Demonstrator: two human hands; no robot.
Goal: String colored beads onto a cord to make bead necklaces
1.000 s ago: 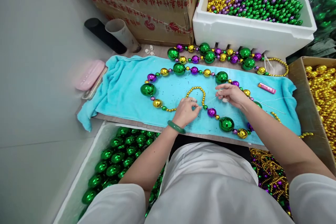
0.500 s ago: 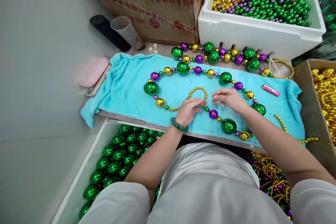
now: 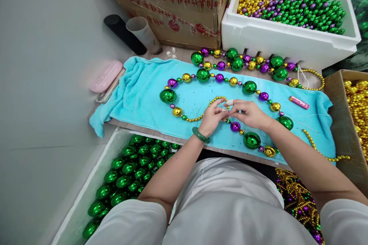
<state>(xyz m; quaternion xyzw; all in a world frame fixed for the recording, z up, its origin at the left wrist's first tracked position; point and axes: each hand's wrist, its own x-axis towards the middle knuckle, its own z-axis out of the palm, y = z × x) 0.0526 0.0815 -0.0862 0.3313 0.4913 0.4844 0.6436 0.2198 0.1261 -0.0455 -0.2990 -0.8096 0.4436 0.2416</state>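
A bead necklace of large green, purple and gold beads lies in a loop on a turquoise towel. My left hand, wearing a green bangle, pinches the necklace where its small gold beads meet a small green bead. Right against it, my right hand is closed, thumb and fingertips pressed together at the same spot. White wrapping shows on one fingertip there. Whatever lies between the right fingertips is too small to make out. Thin white thread trails on the towel to the right.
Behind the towel lies another bead necklace, before a white foam box of small beads. A cardboard box holds purple beads; another carton holds gold ones. A pink lighter lies right. Large green beads fill a bin at left.
My right hand has moved left and its fingertips now meet those of my left hand. The fingers have closed together over the join. The view has shifted slightly.
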